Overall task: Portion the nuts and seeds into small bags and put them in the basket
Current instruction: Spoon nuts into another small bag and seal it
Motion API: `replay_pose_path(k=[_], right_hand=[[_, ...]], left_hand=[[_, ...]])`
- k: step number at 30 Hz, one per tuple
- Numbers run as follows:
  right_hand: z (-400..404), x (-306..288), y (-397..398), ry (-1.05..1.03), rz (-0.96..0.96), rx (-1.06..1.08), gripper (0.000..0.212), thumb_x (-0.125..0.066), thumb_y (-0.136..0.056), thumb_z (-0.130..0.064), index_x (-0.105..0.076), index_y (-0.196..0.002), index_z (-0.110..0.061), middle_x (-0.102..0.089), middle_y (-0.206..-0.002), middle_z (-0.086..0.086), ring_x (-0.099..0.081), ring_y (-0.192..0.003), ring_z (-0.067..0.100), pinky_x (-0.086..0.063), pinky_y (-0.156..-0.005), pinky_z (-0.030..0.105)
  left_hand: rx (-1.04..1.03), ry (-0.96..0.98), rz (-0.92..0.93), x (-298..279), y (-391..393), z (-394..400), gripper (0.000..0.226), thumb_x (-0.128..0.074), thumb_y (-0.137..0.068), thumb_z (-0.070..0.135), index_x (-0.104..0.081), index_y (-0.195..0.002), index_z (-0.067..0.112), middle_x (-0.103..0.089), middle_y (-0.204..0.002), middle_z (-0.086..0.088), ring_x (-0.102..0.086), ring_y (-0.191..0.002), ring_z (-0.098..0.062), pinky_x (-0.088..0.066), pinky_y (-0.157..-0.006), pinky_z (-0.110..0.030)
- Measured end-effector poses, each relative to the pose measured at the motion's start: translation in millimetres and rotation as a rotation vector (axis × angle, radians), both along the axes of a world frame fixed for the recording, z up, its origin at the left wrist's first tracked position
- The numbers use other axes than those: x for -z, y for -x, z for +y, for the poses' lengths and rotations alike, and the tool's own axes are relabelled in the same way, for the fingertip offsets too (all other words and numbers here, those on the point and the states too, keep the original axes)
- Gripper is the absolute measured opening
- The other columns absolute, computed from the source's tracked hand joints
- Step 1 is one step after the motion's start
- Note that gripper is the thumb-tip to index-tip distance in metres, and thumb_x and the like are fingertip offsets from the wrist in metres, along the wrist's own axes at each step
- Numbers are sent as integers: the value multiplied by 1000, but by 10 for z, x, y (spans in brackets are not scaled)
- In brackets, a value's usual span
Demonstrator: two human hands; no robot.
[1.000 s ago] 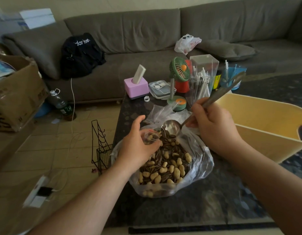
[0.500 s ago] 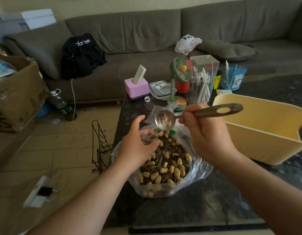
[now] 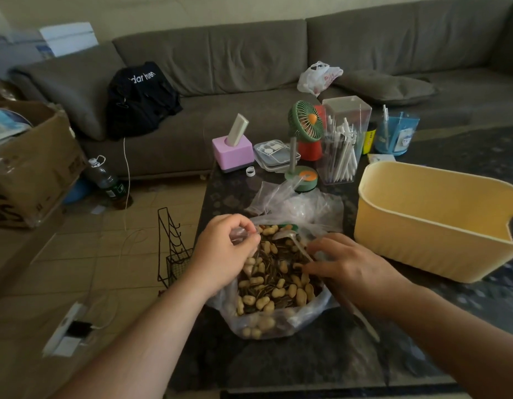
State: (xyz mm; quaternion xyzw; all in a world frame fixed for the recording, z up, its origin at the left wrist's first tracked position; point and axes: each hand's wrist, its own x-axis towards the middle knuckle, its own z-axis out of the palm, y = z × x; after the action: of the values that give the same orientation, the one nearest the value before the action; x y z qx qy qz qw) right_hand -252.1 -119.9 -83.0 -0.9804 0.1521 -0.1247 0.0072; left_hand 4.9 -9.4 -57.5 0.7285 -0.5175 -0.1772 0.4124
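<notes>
The big clear bag (image 3: 278, 286) of peanuts and seeds sits near the dark table's (image 3: 278, 367) left edge. Left of it, the left hand (image 3: 223, 254) pinches a small bag (image 3: 238, 235); at its right rim, the right hand (image 3: 347, 269) lies with fingers spread, its grip on the spoon (image 3: 292, 239) unclear. The yellow basket (image 3: 428, 226) stands right of the bag; behind it, a grey sofa (image 3: 249, 67).

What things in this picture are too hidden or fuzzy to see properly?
All in the head view:
- Inside of the yellow plastic basket: its near wall hides the bottom, and the picture's right edge cuts it off.
- Small clear bag: mostly hidden by the left hand.
- Metal spoon: the right hand covers its handle.
- Blue cup's label: too small to read.
</notes>
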Motion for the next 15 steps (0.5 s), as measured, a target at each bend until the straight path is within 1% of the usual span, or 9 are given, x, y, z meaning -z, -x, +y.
replay_pose_path(k=[3, 4, 6, 7, 8, 9, 11, 13, 15], right_hand=[[24, -9, -14, -5, -2, -14, 50, -90, -76, -27, -73, -123, -35, -60, -140, 3, -57, -129, 26, -63, -86, 36], [32, -5, -17, -7, 5, -22, 53, -90, -75, -26, -72, -124, -34, -59, -140, 2, -58, -128, 25, -62, -86, 33], [39, 10, -29, -21, 34, -30, 57, -89, -75, -24, -70, -128, -33, -58, -141, -1, -57, -127, 22, -61, -88, 31], [36, 21, -40, -28, 47, -26, 56, -85, -78, -24, -68, -131, -33, -57, -141, -3, -56, -128, 20, -60, -90, 32], [30, 22, -52, -37, 43, -19, 51, -79, -82, -24, -68, -131, -33, -58, -140, -4, -55, -128, 19, -59, -93, 32], [25, 19, -62, -58, 13, 0, 45, -70, -86, -22, -69, -130, -33, -59, -138, -6, -55, -127, 18, -58, -95, 32], [33, -32, -83, -158, -100, 87, 44, -57, -90, -15, -72, -127, -33, -62, -134, -10, -55, -126, 12, -54, -101, 31], [50, -118, -118, -286, -235, 207, 45, -58, -93, -6, -72, -127, -32, -63, -130, -16, -55, -123, 2, -51, -105, 25], [76, -234, -182, -474, -386, 333, 36, -64, -98, -11, -71, -126, -34, -65, -122, -22, -59, -114, -4, -53, -100, 19]], left_hand=[[30, 50, 118, -39, 69, -34, 21, -74, -99, 24, -69, -88, 41, -60, -124, 10, -70, -110, -7, -60, -83, -24], [28, 55, 139, -47, 93, -38, 22, -73, -100, 22, -69, -88, 40, -60, -122, 9, -70, -108, -3, -60, -80, -20], [25, 65, 161, -60, 140, -31, 23, -70, -102, 21, -68, -89, 39, -65, -109, 11, -68, -100, 4, -55, -75, -14], [22, 71, 184, -67, 163, -28, 21, -67, -103, 22, -67, -91, 39, -68, -102, 12, -68, -95, 3, -54, -74, -15], [12, 75, 218, -66, 178, -33, 20, -66, -105, 24, -67, -93, 40, -69, -99, 13, -68, -92, 2, -53, -75, -17], [-6, 83, 261, -57, 185, -45, 18, -65, -105, 26, -67, -94, 41, -70, -97, 15, -68, -91, -1, -55, -77, -24], [-30, 95, 363, -46, 197, -74, 16, -65, -105, 28, -68, -96, 41, -70, -98, 10, -70, -97, -14, -63, -85, -45], [-19, 88, 463, -61, 232, -89, 15, -66, -105, 27, -70, -97, 39, -70, -104, 0, -70, -104, -30, -61, -93, -61], [8, 81, 543, -64, 256, -101, 17, -65, -105, 23, -71, -95, 35, -71, -108, -6, -70, -107, -35, -60, -95, -63]])
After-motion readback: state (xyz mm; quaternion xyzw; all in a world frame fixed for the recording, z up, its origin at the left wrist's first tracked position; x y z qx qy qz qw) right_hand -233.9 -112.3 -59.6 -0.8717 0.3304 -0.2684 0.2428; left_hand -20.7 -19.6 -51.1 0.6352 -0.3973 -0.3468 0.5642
